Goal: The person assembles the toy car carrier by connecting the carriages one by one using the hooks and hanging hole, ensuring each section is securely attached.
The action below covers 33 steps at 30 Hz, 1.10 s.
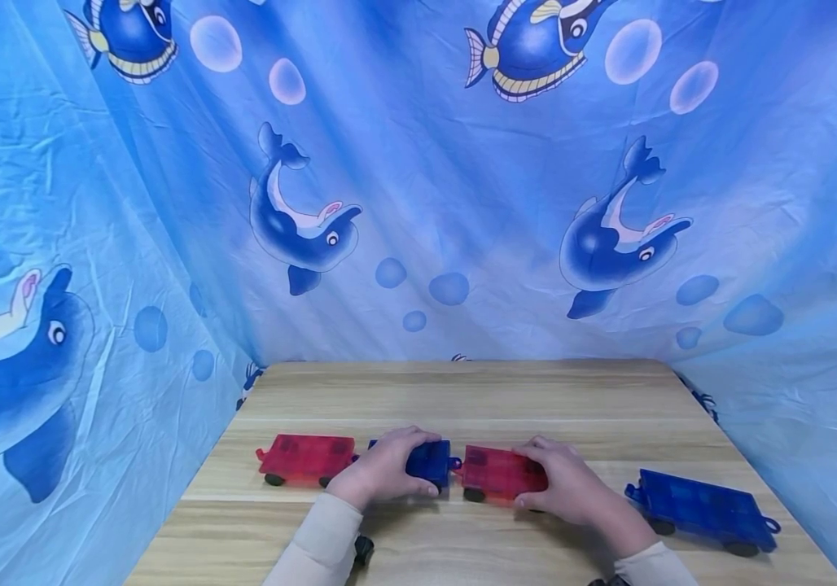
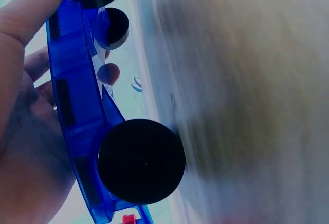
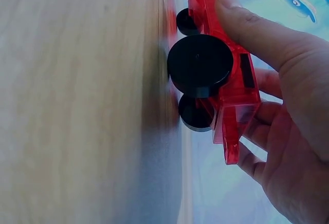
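My left hand grips a see-through blue toy wagon across its sides, thumb on the near side. Black wheels and a long blue side show in the left wrist view. My right hand holds a see-through red toy wagon by its right end, thumb on the near side and fingers on the far side. The facing ends of these two wagons overlap at a small blue hook. A second red wagon stands left of the blue one, its right end close to it.
Another blue wagon, with a ring at its right end, stands at an angle on the right side of the wooden table. A blue cloth printed with dolphins, fish and bubbles hangs behind and at both sides.
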Each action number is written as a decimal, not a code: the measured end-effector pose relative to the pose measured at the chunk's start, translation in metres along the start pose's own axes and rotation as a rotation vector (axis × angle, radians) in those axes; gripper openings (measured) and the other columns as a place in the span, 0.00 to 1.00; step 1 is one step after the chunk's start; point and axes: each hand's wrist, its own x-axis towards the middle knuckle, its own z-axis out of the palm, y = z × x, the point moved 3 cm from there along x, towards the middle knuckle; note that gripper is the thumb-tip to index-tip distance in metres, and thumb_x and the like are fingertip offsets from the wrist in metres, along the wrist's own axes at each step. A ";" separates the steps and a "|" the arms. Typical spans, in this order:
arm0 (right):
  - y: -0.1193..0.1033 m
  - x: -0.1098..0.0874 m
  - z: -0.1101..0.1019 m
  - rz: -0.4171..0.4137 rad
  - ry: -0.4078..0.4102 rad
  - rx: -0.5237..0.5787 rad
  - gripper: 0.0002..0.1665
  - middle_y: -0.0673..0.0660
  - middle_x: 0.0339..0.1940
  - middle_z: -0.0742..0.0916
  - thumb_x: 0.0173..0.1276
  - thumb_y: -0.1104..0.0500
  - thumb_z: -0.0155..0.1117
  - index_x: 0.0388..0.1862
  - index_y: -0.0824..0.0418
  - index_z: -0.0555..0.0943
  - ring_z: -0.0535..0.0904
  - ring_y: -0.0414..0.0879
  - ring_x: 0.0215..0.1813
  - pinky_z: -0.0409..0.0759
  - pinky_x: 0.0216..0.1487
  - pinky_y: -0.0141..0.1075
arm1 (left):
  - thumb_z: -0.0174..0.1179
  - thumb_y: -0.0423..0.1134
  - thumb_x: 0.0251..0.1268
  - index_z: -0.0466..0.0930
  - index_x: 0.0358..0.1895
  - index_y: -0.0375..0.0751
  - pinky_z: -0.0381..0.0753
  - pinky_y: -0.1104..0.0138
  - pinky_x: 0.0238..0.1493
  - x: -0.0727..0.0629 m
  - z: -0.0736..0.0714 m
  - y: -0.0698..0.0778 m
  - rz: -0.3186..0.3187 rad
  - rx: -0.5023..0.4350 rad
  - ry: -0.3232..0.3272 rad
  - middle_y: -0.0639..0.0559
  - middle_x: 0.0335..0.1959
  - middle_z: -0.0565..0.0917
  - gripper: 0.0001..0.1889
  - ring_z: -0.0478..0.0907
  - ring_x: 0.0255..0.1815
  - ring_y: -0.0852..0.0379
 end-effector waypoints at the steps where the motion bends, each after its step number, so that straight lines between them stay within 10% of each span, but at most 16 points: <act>1: 0.000 0.000 0.000 0.000 0.001 0.001 0.49 0.47 0.55 0.83 0.51 0.40 0.86 0.69 0.59 0.81 0.79 0.48 0.56 0.74 0.58 0.55 | 0.76 0.65 0.55 0.72 0.76 0.59 0.81 0.52 0.61 0.000 0.000 0.000 -0.002 -0.001 -0.001 0.62 0.65 0.79 0.44 0.76 0.65 0.54; 33: 0.008 -0.008 -0.007 0.057 -0.015 0.071 0.50 0.50 0.64 0.81 0.54 0.38 0.84 0.73 0.56 0.78 0.76 0.58 0.67 0.76 0.64 0.62 | 0.77 0.63 0.54 0.73 0.76 0.56 0.77 0.47 0.65 -0.007 -0.002 -0.002 -0.043 0.077 -0.033 0.57 0.68 0.78 0.45 0.75 0.68 0.47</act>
